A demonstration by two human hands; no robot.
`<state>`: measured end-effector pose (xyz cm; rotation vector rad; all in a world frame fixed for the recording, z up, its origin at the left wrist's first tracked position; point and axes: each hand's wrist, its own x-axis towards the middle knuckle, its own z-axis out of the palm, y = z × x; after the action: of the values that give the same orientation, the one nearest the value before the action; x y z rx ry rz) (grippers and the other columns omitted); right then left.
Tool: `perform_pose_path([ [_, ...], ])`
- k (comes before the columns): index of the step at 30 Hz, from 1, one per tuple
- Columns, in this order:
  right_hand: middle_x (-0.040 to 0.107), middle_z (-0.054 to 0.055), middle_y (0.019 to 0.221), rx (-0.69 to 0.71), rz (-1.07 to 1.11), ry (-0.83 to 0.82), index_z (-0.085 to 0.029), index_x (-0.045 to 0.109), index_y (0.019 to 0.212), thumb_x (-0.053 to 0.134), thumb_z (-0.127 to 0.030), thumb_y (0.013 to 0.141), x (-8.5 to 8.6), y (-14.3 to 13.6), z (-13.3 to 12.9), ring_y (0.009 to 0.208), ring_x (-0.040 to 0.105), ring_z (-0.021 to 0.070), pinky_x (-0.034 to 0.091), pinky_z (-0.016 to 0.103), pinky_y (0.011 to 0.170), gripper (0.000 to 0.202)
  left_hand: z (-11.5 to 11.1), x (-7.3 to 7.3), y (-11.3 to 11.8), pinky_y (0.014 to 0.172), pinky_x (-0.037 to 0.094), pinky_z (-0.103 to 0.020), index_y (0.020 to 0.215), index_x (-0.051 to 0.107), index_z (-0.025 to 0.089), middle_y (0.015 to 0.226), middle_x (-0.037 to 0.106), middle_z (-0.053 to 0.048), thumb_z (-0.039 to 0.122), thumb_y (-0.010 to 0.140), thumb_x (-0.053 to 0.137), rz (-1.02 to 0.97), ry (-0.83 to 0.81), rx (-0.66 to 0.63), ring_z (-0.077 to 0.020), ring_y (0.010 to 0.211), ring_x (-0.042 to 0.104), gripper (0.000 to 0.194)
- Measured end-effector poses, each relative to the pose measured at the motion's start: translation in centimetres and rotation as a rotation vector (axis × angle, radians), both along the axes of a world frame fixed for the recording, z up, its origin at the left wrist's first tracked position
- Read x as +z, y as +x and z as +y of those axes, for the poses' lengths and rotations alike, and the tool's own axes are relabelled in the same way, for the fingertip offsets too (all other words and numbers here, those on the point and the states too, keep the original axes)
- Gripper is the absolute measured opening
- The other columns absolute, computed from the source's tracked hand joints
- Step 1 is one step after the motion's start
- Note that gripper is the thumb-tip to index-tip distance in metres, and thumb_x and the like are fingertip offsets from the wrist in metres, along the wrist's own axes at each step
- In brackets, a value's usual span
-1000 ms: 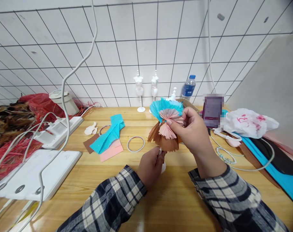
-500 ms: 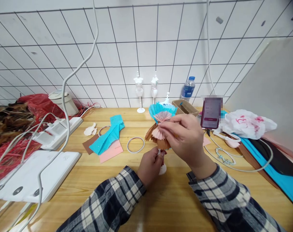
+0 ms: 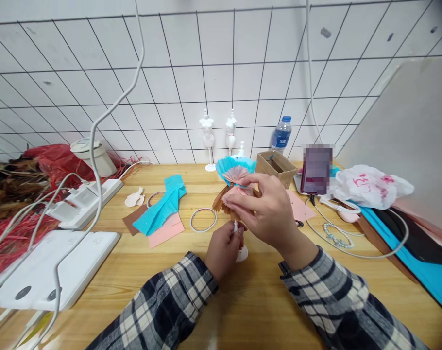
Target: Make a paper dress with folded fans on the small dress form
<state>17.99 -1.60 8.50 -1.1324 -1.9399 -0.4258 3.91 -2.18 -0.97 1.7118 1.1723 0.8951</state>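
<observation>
A small white dress form wears pleated crepe paper in blue, pink and brown, the paper dress (image 3: 231, 167) fanning out at the top. My left hand (image 3: 223, 249) is closed round the thin white stem of the stand, just above its round base (image 3: 243, 254). With thumb and fingers, my right hand (image 3: 271, 209) pinches the pink pleats at the dress's middle, hiding much of the right side. Left of the dress lies a silvery ring (image 3: 192, 224). Farther left, blue crepe paper (image 3: 159, 209) overlaps a pink sheet (image 3: 167, 230) and a brown piece (image 3: 132, 221).
Two bare white dress forms (image 3: 207, 133) stand by the tiled wall, near a cardboard box (image 3: 284, 171) and a water bottle (image 3: 281, 133). At right are a phone (image 3: 316, 175), a plastic bag (image 3: 374, 185) and a bead bracelet (image 3: 336, 238). A power strip (image 3: 97, 201) and cables occupy the left.
My right hand has shifted slightly left and lower on the pink pleats. The dress has moved a little left with my hands, uncovering more of the box and a pink sheet at right.
</observation>
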Motion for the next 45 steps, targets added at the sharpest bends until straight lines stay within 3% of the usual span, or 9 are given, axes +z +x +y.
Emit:
perform_pose_path([
  [6, 0.06, 0.003, 0.133, 0.026, -0.085, 0.067, -0.034, 0.07, 0.115, 0.06, -0.035, 0.089, -0.6, 0.1, 0.0, 0.117, 0.052, 0.0257, 0.04, 0.043, 0.099, 0.028, 0.9, -0.5, -0.3, 0.054, 0.037, -0.024, 0.07, 0.049, 0.02, 0.056, 0.053, 0.004, 0.031, 0.09, 0.044, -0.062, 0.023, 0.038, -0.012, 0.052, 0.049, 0.023],
  [11, 0.04, 0.006, 0.153, 0.013, -0.246, 0.006, -0.031, 0.05, 0.141, 0.051, -0.056, 0.09, -1.6, -0.4, 0.5, 0.142, 0.03, 0.0315, 0.016, 0.055, 0.115, 0.057, 0.8, -0.3, -0.2, 0.055, 0.039, -0.025, 0.064, 0.049, 0.019, 0.056, 0.054, 0.002, 0.021, 0.086, 0.043, -0.05, 0.059, 0.073, -0.0127, 0.054, 0.051, 0.022],
  [15, 0.034, 0.007, 0.156, 0.024, -0.298, -0.072, -0.025, 0.038, 0.148, 0.042, -0.061, 0.091, -2.2, -1.1, 0.3, 0.144, 0.026, 0.0303, 0.007, 0.056, 0.117, 0.068, 0.9, 0.0, -0.1, 0.067, 0.047, -0.028, 0.075, 0.057, 0.019, 0.073, 0.066, -0.004, 0.024, 0.086, 0.046, -0.079, 0.116, 0.082, -0.0181, 0.074, 0.061, 0.016],
  [18, 0.042, 0.006, 0.152, 0.063, -0.206, -0.058, -0.026, 0.044, 0.144, 0.041, -0.057, 0.093, -2.2, -1.5, -0.2, 0.139, 0.037, 0.0299, 0.01, 0.055, 0.115, 0.06, 1.2, -0.1, -0.3, 0.075, 0.048, -0.029, 0.081, 0.06, 0.018, 0.088, 0.07, -0.006, 0.028, 0.086, 0.049, -0.08, 0.135, 0.086, -0.0199, 0.084, 0.063, 0.016],
  [22, 0.067, 0.007, 0.122, -0.035, 0.2, -0.043, -0.022, 0.063, 0.12, 0.046, -0.035, 0.094, -1.7, -1.4, -0.6, 0.113, 0.058, 0.0241, 0.033, 0.042, 0.099, 0.033, 1.1, -0.2, -0.5, 0.058, 0.043, -0.026, 0.077, 0.059, 0.018, 0.062, 0.06, 0.0, 0.03, 0.088, 0.046, -0.052, 0.054, 0.115, -0.0146, 0.059, 0.056, 0.021],
  [24, 0.071, 0.005, 0.108, -0.087, 0.302, -0.085, -0.022, 0.068, 0.106, 0.049, -0.028, 0.093, -1.4, -1.2, -0.4, 0.102, 0.061, 0.0218, 0.035, 0.039, 0.09, 0.023, 0.9, -0.2, -0.4, 0.054, 0.041, -0.024, 0.079, 0.059, 0.018, 0.056, 0.055, 0.003, 0.032, 0.089, 0.045, -0.067, 0.007, 0.11, -0.0131, 0.053, 0.052, 0.022],
  [31, 0.074, 0.002, 0.103, -0.13, 0.21, -0.111, -0.026, 0.071, 0.103, 0.054, -0.023, 0.091, -1.3, -1.2, -0.2, 0.093, 0.06, 0.0213, 0.026, 0.042, 0.084, 0.021, 0.6, 0.3, -0.3, 0.055, 0.04, -0.023, 0.073, 0.057, 0.019, 0.057, 0.055, 0.003, 0.03, 0.088, 0.044, -0.024, 0.012, 0.081, -0.0127, 0.055, 0.054, 0.023],
  [39, 0.074, 0.0, 0.078, -0.098, 0.147, -0.131, -0.025, 0.073, 0.087, 0.056, -0.022, 0.087, -1.1, -0.8, -0.3, 0.078, 0.058, 0.0188, 0.025, 0.041, 0.076, 0.018, 0.7, 0.4, -0.3, 0.054, 0.037, -0.023, 0.068, 0.056, 0.019, 0.053, 0.053, 0.004, 0.026, 0.087, 0.047, 0.046, 0.028, 0.082, -0.0121, 0.053, 0.052, 0.022],
  [45, 0.071, 0.003, 0.089, -0.081, 0.148, 0.066, -0.023, 0.072, 0.091, 0.058, -0.024, 0.083, -1.2, -0.6, -0.6, 0.085, 0.057, 0.0211, 0.033, 0.04, 0.08, 0.017, 0.9, -0.3, -0.4, 0.052, 0.035, -0.023, 0.068, 0.054, 0.018, 0.056, 0.056, 0.003, 0.025, 0.086, 0.047, 0.04, 0.061, 0.066, -0.012, 0.052, 0.051, 0.021],
])
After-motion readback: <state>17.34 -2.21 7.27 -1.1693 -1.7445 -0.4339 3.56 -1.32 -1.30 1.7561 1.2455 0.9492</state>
